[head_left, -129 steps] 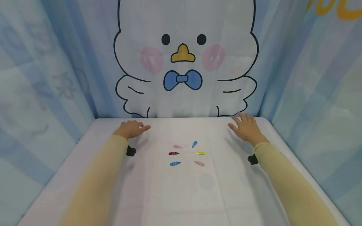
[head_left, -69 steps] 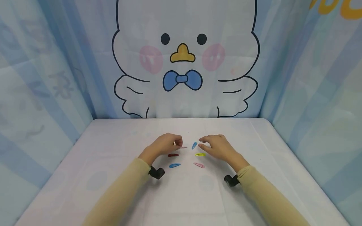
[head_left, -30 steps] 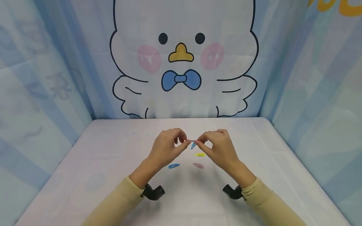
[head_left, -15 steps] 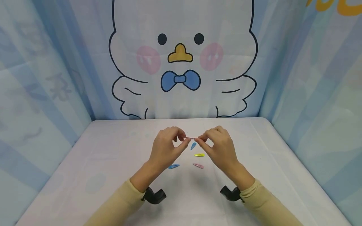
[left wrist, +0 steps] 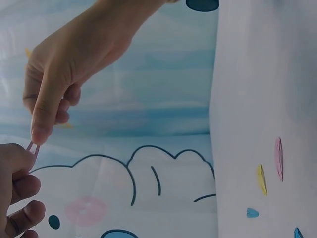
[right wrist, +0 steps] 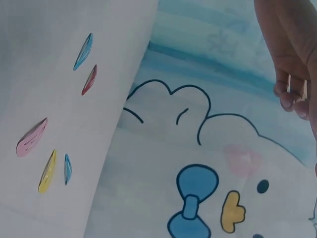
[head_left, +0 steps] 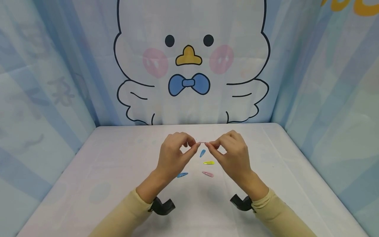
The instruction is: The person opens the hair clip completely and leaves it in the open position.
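Note:
A pink snap hair clip [head_left: 202, 142] hangs in the air above the table, seen edge-on as a thin line in the head view. My left hand [head_left: 173, 156] pinches one end of it between thumb and forefinger. Its other end is pinched by my right hand [head_left: 234, 154]. In the left wrist view the clip [left wrist: 33, 148] shows between both sets of fingertips. Below the hands lie a blue clip [head_left: 202, 153], a yellow clip [head_left: 209, 162], another pink clip [head_left: 208, 174] and a second blue clip [head_left: 182, 174], partly covered by my left wrist.
A red clip [right wrist: 89, 80], hidden behind my left hand in the head view, lies on the white tablecloth [head_left: 118, 197]. Curtains [head_left: 38, 98] surround the table at the back and sides. Each wrist carries a black camera [head_left: 163, 206].
From wide apart, both hands have come to the middle. The left picked the pink clip off the table, and the right took its other end. Lately both have risen slightly with it.

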A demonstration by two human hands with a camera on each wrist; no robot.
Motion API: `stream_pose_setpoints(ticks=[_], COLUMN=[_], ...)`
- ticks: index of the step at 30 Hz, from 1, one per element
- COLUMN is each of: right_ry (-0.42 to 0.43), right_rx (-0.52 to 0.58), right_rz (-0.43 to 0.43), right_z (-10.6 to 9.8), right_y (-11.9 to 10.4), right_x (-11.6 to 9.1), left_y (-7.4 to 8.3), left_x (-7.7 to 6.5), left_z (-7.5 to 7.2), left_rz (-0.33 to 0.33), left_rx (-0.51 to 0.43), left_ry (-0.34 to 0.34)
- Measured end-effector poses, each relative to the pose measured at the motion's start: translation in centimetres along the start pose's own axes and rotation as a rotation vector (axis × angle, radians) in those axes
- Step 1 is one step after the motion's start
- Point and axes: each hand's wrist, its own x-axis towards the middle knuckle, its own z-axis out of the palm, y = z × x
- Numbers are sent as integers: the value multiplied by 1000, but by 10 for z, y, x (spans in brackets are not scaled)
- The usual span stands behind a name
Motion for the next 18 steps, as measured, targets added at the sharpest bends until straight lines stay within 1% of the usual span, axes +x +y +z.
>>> stream_pose_setpoints(ticks=[3,7,18], right_ry=[2,2,-1], right_rx=[1,3,0], right_rz=[-10,-10,1], right_z=[-2,-2,8], right_y=[-2,-2,5], right_x=[0,0,-4], left_y=[2,2,-8], left_x=[1,1,-3], left_z=[0,-1,5], left_rz=[-5,-15,-35], left_rx=[-1,4,8], left_ry=[6,8,-15])
